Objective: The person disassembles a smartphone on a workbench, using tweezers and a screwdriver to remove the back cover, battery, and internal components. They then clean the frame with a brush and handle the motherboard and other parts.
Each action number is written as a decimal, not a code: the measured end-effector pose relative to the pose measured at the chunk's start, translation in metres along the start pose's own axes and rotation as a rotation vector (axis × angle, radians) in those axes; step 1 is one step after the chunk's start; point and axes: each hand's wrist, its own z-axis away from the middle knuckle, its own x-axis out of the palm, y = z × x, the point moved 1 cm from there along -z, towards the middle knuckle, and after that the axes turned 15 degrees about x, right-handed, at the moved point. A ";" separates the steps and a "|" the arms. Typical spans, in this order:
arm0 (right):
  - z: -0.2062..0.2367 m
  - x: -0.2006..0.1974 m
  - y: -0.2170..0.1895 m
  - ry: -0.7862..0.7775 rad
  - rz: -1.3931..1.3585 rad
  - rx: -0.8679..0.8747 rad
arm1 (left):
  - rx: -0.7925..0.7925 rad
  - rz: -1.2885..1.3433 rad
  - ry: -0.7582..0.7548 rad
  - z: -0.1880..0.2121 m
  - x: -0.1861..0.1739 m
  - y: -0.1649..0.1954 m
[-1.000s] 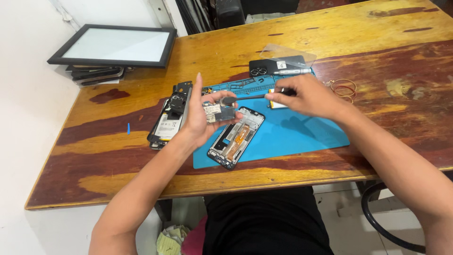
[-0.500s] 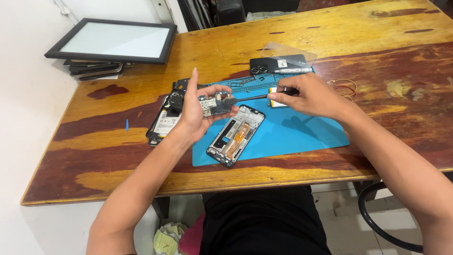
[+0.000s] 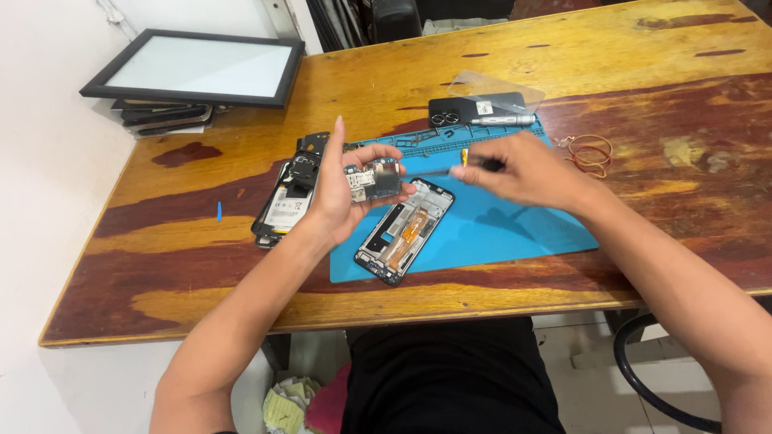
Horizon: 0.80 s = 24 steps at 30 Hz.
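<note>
I see the left hand (image 3: 334, 197) closed around a small circuit board (image 3: 371, 182), raised above the blue mat (image 3: 515, 229). The right hand (image 3: 523, 170) pinches a thin dark tool (image 3: 438, 171), probably a screwdriver, its tip close to the board. An opened phone frame (image 3: 404, 231) lies on the mat on the counter (image 3: 201, 233).

I see a worn wooden table (image 3: 563, 48), blue work mat (image 3: 515, 229) on it, dark-framed panel (image 3: 197, 68) atop stacked devices, rubber bands (image 3: 591, 153), small blue chip (image 3: 219, 210).
</note>
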 end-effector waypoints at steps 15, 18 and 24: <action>0.002 -0.006 0.003 0.063 0.088 -0.060 | -0.005 -0.005 0.012 0.000 -0.002 0.004; 0.003 -0.009 0.001 0.081 0.089 -0.052 | 0.005 -0.005 0.044 -0.001 -0.002 0.004; 0.003 -0.009 0.005 0.024 0.132 -0.047 | -0.021 0.018 0.058 -0.002 -0.003 0.001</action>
